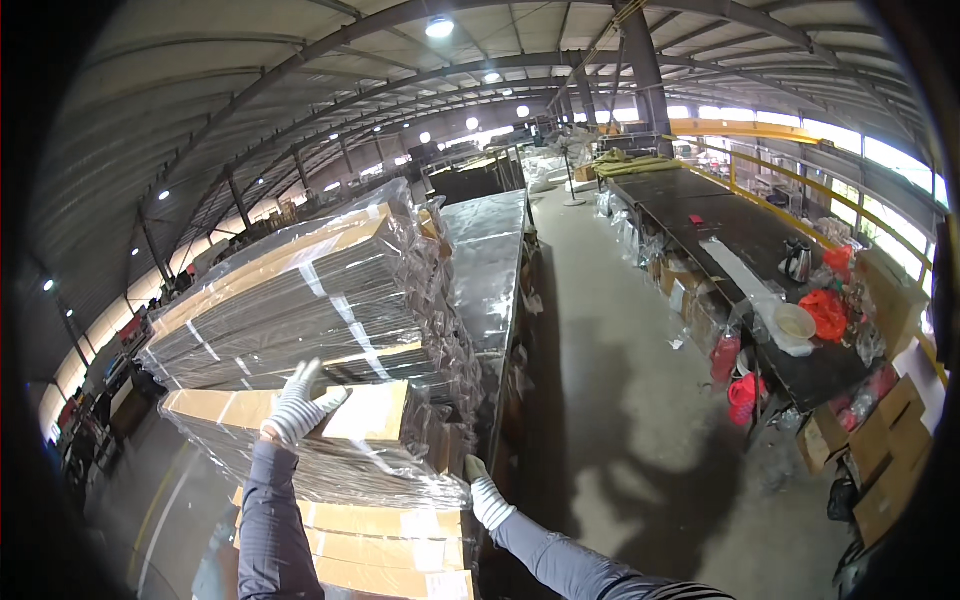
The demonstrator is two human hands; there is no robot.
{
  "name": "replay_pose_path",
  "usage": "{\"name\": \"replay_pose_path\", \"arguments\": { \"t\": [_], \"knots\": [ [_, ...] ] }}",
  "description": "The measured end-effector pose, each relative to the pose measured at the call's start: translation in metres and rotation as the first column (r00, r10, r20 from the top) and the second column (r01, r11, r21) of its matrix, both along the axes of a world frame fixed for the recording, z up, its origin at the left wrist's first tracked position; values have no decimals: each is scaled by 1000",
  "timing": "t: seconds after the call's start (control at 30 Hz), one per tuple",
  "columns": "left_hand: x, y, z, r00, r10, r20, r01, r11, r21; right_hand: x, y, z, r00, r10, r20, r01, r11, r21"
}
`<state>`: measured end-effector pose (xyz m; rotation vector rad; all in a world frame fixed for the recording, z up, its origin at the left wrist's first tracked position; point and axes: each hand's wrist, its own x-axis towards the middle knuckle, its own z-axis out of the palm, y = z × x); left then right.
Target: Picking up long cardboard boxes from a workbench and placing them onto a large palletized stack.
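Observation:
My left hand [299, 405], in a white and grey striped glove, lies with fingers spread on top of a wrapped bundle [375, 410]. The bundle is a stack of thin flat pieces in clear plastic film, with brown cardboard along its upper side and pale tape bands. At the bundle's right end, my right hand [488, 500] touches its lower corner, fingers extended upward along the film. That hand wears a similar glove, and part of its fingers is hard to see. Larger wrapped bundles [300, 300] rise just behind. Beneath sit more cardboard-topped bundles [385, 545].
A long dark table [487, 260] runs away beyond the stack. Across the grey aisle floor [600, 350], another dark workbench [690, 220] holds a pale bowl [795, 320] and red bags [825, 312]. Cardboard boxes [890, 455] stand at the right, near a yellow railing [810, 172].

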<state>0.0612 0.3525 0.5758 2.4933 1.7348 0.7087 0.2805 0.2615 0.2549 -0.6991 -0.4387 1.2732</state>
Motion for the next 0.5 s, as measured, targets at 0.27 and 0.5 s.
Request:
{"name": "replay_pose_path", "arguments": {
  "t": [0.27, 0.5],
  "knots": [
    [-9, -150, -20, 998, 34, 44, -41, 982, 183, -19, -57, -40, 983, 183, -30, -179, 979, 93],
    [-101, -296, -118, 991, 72, 116, -109, 927, 360, -93, -144, -75, 958, 274, 85, -247, 938, -245]
  ]
}}
